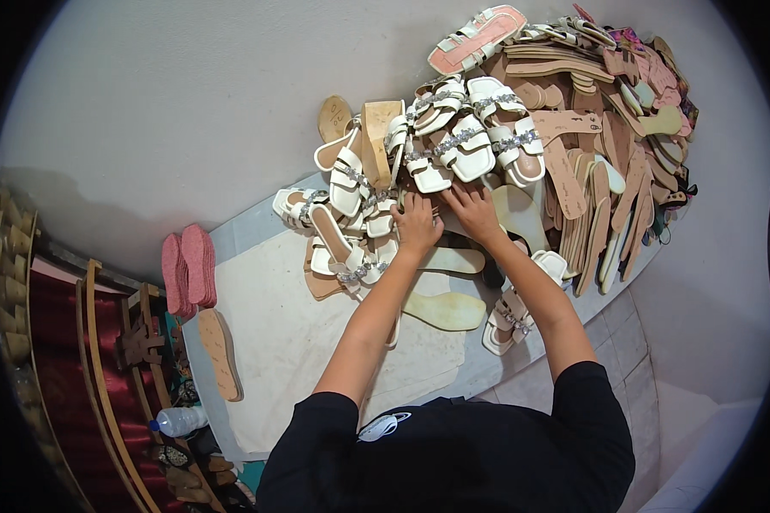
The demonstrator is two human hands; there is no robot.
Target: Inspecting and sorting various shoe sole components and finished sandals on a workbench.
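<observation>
Both my arms reach forward over the table into a heap of white sandals with sparkling jewelled straps. My left hand [419,224] is open among the sandals, its fingers apart and pointing away, next to a tan sandal [330,232] with a white edge. My right hand [475,212] is open too, fingers spread and fingertips at the near edge of the stacked white sandals [473,156]. What lies under my fingertips is partly hidden. A pale yellowish sole [443,309] lies beneath my forearms, and a single white sandal [508,323] lies by my right forearm.
Piles of tan insoles [564,175] fill the table's right side against the wall. A wooden shoe last [376,141] stands behind the sandals. Pink soles [188,267] and a tan insole [220,355] lie at the left edge, near a plastic bottle [180,421] and a wooden rack [103,359].
</observation>
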